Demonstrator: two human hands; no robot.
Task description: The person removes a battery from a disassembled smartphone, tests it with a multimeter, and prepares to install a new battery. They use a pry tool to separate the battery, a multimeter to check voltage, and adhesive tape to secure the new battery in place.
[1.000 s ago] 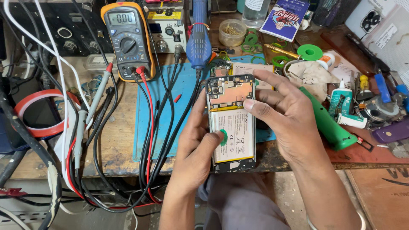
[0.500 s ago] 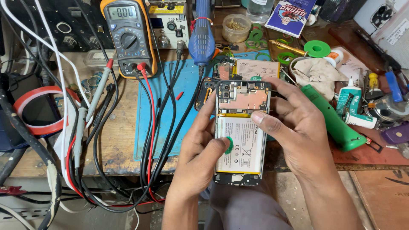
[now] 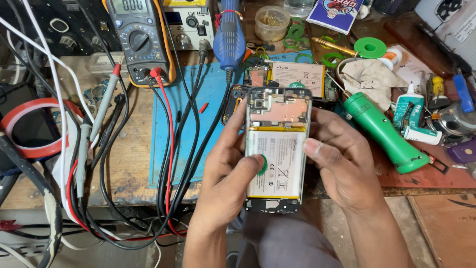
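Observation:
An opened smartphone (image 3: 277, 149) with its back cover off shows a white battery and a circuit board. My left hand (image 3: 225, 171) grips its left edge, thumb pressed on a small green tab on the battery. My right hand (image 3: 342, 159) holds the right edge, thumb resting on the battery. The phone is held upright above the bench's front edge. A second opened phone (image 3: 292, 77) lies on the blue mat (image 3: 173, 134) just behind it.
A yellow multimeter (image 3: 139, 39) with red and black leads stands at the back left. A blue hot-air tool (image 3: 229, 34), a green torch-like tool (image 3: 384, 131), glue bottles (image 3: 406, 111), green rings and a red tape roll (image 3: 29, 129) crowd the wooden bench. Cables hang at the left.
Both hands and the phone have drifted slightly right and lower in view. The grip is the same, left thumb still on the green tab.

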